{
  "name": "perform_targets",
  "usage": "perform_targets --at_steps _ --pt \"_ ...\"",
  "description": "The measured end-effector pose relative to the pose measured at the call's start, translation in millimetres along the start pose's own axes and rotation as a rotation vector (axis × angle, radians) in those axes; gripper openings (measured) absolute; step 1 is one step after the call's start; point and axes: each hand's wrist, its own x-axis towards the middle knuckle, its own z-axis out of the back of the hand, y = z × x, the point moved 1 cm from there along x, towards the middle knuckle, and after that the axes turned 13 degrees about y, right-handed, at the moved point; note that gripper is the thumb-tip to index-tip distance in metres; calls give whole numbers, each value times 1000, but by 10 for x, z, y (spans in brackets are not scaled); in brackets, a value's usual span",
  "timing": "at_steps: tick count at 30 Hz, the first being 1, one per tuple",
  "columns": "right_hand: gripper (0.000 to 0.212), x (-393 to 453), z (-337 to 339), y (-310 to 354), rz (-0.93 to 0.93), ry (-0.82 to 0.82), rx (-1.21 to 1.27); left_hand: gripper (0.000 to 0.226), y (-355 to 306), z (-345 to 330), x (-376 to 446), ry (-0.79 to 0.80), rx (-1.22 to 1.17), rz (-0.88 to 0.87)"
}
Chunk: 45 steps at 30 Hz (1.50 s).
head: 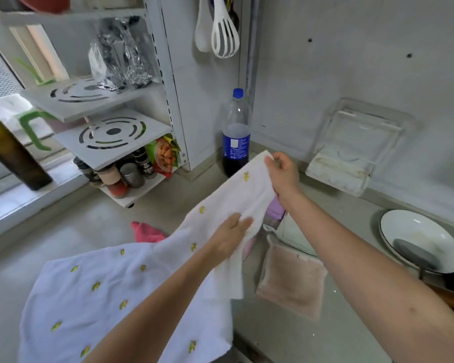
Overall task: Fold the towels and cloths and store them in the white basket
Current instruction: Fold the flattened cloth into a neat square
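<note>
A large white towel with small yellow prints is lifted off the grey counter; its lower part spreads over the counter at the front left. My right hand pinches its upper corner near the cola bottle. My left hand grips the towel's edge lower down, fingers curled over the cloth. A pink cloth lies crumpled behind the towel. A folded beige cloth lies flat to the right. A white basket is partly visible behind the towel, with something lilac in it.
A cola bottle stands in the corner. A white rack with spice jars sits at the back left. A clear holder leans on the wall. A white bowl sits at the right, a dark bottle at the left.
</note>
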Motion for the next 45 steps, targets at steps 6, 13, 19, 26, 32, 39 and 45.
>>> perform_targets --at_steps 6,13,19,26,32,39,45 --pt "18 24 238 -131 -34 -198 -66 18 -38 35 -29 30 265 58" --pt "26 -130 42 -189 -104 22 -132 10 189 100 -103 50 358 68" --pt "23 -192 -837 -112 -53 280 -83 12 602 557 -538 -93 59 139" --pt "35 -489 -2614 9 61 545 -222 25 1430 1082 -1520 -476 -270 188" --pt "6 -925 -3746 -140 202 717 -322 28 2147 1287 -2169 -724 -239 336" --pt "19 -1039 -4471 -628 532 962 -754 26 2758 1327 -2291 -833 -32 525" --pt "13 -948 -4894 -896 596 1051 -929 15 2982 1351 -2203 -771 107 637"
